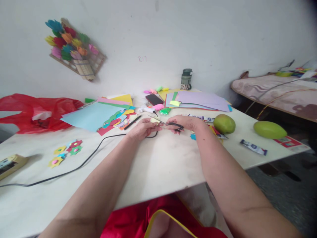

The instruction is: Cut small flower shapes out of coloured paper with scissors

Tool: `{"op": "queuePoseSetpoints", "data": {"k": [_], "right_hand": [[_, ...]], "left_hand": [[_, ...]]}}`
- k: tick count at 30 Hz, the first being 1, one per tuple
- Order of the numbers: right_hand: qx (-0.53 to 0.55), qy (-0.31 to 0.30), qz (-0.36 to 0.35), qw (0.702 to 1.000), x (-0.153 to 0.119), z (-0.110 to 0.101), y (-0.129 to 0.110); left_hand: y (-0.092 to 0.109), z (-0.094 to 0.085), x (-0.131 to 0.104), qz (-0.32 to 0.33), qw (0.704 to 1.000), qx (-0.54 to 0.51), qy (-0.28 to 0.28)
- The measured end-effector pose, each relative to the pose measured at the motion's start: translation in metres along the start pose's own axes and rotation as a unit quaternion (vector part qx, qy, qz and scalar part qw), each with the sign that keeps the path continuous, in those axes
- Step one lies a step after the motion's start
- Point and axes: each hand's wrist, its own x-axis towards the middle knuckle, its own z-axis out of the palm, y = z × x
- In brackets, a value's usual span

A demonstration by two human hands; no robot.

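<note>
Near the middle of the white table, my left hand (143, 129) pinches a small pale yellow paper piece (155, 121). Just to its right, my right hand (184, 123) is closed on black-handled scissors (175, 125), whose blades point left and reach the paper. Colored paper scraps (116, 123) and a black pen (132, 122) lie beyond my left hand. On the left part of the table sits a group of paper flowers (65, 152). A blue scrap (193, 136) is beside my right wrist.
A black cable (91, 158) crosses the table's left side. Colored sheets (91, 115) and a red plastic bag (22, 112) are at the back left. A phone (155, 99), more sheets (203, 100) and a jar (186, 79) stand or lie behind. Green fruits (224, 124) are right.
</note>
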Motion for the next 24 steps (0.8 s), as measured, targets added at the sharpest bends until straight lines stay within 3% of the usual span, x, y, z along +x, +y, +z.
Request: {"op": "queuePoseSetpoints", "data": {"k": [24], "right_hand": [[0.025,0.012,0.018,0.999,0.0056,-0.0006,0.0083]], "left_hand": [[-0.0021,-0.0030,0.0002,-0.017,1.000,-0.005,0.022]]}}
